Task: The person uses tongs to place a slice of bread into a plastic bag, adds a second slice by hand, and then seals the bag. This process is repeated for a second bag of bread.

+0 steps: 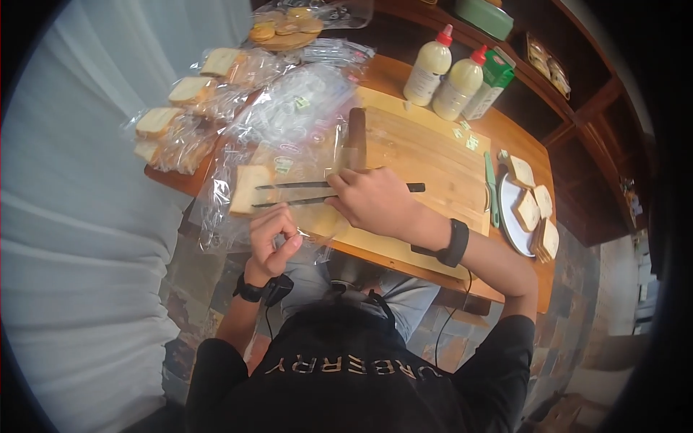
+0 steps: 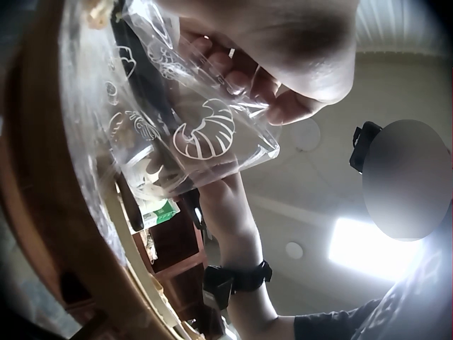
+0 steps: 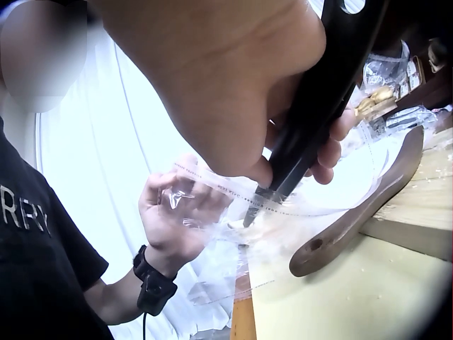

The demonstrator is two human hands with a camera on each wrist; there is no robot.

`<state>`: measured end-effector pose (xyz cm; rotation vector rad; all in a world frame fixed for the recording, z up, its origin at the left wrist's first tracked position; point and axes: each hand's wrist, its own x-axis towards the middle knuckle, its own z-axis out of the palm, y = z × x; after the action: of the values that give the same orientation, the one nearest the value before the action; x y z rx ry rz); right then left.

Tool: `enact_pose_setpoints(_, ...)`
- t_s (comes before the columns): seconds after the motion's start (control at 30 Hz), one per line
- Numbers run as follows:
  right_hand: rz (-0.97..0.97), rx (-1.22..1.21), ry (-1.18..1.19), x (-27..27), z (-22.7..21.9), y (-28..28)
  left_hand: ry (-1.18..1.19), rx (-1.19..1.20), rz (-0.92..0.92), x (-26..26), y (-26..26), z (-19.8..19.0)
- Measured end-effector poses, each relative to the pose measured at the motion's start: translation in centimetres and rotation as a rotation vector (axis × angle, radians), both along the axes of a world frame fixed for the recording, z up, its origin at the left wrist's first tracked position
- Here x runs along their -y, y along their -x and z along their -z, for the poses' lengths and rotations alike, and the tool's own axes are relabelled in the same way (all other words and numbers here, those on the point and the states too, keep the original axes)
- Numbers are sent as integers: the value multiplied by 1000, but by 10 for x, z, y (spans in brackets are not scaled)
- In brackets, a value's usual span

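My right hand grips a pair of black tongs, their two arms pointing left. The tong tips lie at a thick piece of white bread with a brown crust, which sits within a clear plastic bag printed with white pastry drawings. Just below the bread, my left hand has its fingers curled at the mouth of this bag, pinching the film. In the right wrist view, the tongs pass through the bag's opening, and the left hand shows behind the film.
Bagged bread and loose plastic bags cover the table's left side. A wooden cutting board fills the middle, a brown handle at its left edge. Rightward lie a green knife and a bread plate; two bottles stand behind.
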<state>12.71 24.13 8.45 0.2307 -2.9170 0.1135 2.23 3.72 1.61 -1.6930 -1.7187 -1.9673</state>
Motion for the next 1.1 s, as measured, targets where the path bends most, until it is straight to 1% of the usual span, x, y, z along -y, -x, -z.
enact_pose_setpoints(0.07, 27, -3, 1, -1, -4, -6, -7, 1, 15, 3, -2, -4)
enact_pose_setpoints(0.13, 107, 17, -20, -10, -11, -27, -32, -9, -74, 3, -4, -3)
enact_pose_setpoints(0.2, 122, 17, -76, -15, -17, -49, -21, -5, -88, 4, -3, 2)
enact_pose_setpoints(0.27, 219, -11, -70, -21, -20, -78, 3, 24, -107, 2, -6, 2)
enact_pose_setpoints(0.3, 266, -53, -47, -24, -21, -95, -1, 28, -60, 2, -8, 1)
enact_pose_setpoints(0.37, 369, -92, -41, -34, -21, -129, 140, 122, -130, 4, -12, 1)
enact_pose_setpoints(0.4, 397, -89, -44, -39, -23, -148, 141, 123, -101, 4, -14, 2)
enact_pose_setpoints(0.47, 627, -37, 18, -49, -28, -186, 226, 111, -143, 5, -16, 5)
enact_pose_setpoints(0.53, 763, -170, 25, -68, -20, -225, 228, 101, -123, 4, -17, 4)
enact_pose_setpoints(0.6, 910, -210, -51, -85, -21, -264, 304, 106, -146, 6, -19, 2)
enact_pose_setpoints(0.67, 1086, -175, -99, -99, -22, -297, 308, 115, -138, 7, -17, 4)
enact_pose_setpoints(0.7, 1143, -146, -158, -104, -22, -312, 315, 125, -137, 7, -15, 5)
enact_pose_setpoints(0.73, 1170, -122, -251, -108, -21, -325, 320, 124, -126, 8, -15, 6)
enact_pose_setpoints(0.8, 1196, -109, -301, -112, -19, -343, 304, 118, -135, 8, -14, 7)
enact_pose_setpoints(0.9, 1242, -93, -329, -116, -11, -360, 260, 86, -120, 6, -13, 10)
enact_pose_setpoints(1.0, 1266, -53, -355, -121, -5, -373, 264, 90, -127, 7, -12, 13)
enact_pose_setpoints(1.1, 1286, -49, -279, -124, 3, -380, 272, 103, -128, 7, -12, 11)
